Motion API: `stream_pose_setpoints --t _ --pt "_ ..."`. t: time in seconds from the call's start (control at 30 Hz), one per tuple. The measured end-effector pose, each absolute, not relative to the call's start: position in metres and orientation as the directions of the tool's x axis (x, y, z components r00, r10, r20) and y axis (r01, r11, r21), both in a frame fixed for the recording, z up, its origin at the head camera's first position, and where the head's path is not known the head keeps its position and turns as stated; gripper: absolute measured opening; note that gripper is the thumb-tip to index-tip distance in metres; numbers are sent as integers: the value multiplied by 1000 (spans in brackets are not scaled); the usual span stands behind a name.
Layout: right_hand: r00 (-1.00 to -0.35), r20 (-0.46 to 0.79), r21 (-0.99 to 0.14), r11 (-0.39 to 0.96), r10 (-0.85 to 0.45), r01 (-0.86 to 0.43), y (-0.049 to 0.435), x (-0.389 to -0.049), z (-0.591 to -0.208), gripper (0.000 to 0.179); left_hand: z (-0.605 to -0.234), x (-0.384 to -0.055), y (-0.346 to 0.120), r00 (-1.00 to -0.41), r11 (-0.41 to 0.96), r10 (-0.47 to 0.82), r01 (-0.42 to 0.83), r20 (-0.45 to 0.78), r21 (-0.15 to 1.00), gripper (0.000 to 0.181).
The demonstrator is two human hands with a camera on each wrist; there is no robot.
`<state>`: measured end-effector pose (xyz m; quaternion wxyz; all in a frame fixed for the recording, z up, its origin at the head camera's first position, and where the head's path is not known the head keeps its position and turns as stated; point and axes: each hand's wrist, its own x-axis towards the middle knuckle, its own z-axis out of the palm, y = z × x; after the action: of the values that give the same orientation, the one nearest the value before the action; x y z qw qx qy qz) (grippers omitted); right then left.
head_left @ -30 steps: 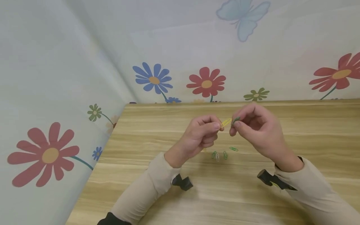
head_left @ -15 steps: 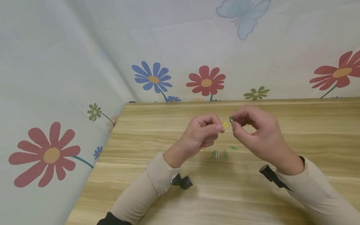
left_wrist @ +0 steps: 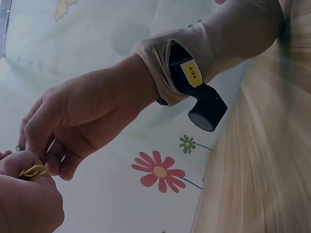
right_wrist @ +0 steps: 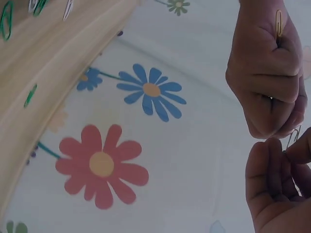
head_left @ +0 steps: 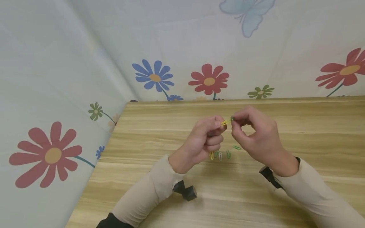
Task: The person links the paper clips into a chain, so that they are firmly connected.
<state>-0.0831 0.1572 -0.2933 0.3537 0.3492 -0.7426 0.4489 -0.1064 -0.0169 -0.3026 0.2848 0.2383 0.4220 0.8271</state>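
In the head view my left hand (head_left: 203,137) pinches a yellow paper clip (head_left: 226,122) between thumb and forefinger, its other fingers curled. My right hand (head_left: 258,137) pinches a small green paper clip (head_left: 232,118) in its fingertips, mostly covered, right at the yellow clip's free end. Another yellow paper clip (right_wrist: 278,24) pokes out of the left fist's curled fingers in the right wrist view. Yellow wire (left_wrist: 33,172) also shows at the left hand in the left wrist view. Whether the green and yellow clips are linked I cannot tell.
Below the hands, green paper clips (head_left: 228,154) and a white paper clip (head_left: 220,156) lie on the wooden table (head_left: 159,126). One green clip (head_left: 236,147) lies farther right. A flowered curtain (head_left: 171,38) stands behind the table. Black wrist cameras (head_left: 188,192) stick out from both sleeves.
The right hand has moved left and brought the green clip against the yellow clip's end. The left hand has turned slightly, and more of the yellow clip below its fist shows.
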Motion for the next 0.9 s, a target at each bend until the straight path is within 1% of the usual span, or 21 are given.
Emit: stream_pose_setpoints --t 0.1,0.2,0.27,0.37,0.5,0.73,0.9 --pt "-597 784 -577 153 -170 -802 157 -81 -294 10 -304 -105 -17 -712 -510 678 -278 181 814 15" --pt "-685 712 -697 -43 -156 -715 158 -79 -294 12 -305 -105 -17 -698 -517 688 -279 199 810 15" --pt "-717 679 -735 -149 -161 -662 159 -79 -293 12 -306 -105 -17 -690 -507 694 -265 206 820 14" --pt "-733 655 -752 -254 -183 -608 160 -79 -292 12 -307 -105 -17 -688 -486 695 -234 210 842 12" --pt "-735 650 -750 -319 -193 -580 160 -80 -293 14 -309 -104 -15 -686 -475 699 -230 205 849 10" --pt "-736 652 -744 -341 -183 -575 159 -83 -296 14 -309 -102 -11 -697 -466 692 -234 187 853 11" --pt "-746 631 -760 -361 -213 -539 160 -84 -298 12 -310 -103 -11 -696 -464 691 -221 194 858 12"
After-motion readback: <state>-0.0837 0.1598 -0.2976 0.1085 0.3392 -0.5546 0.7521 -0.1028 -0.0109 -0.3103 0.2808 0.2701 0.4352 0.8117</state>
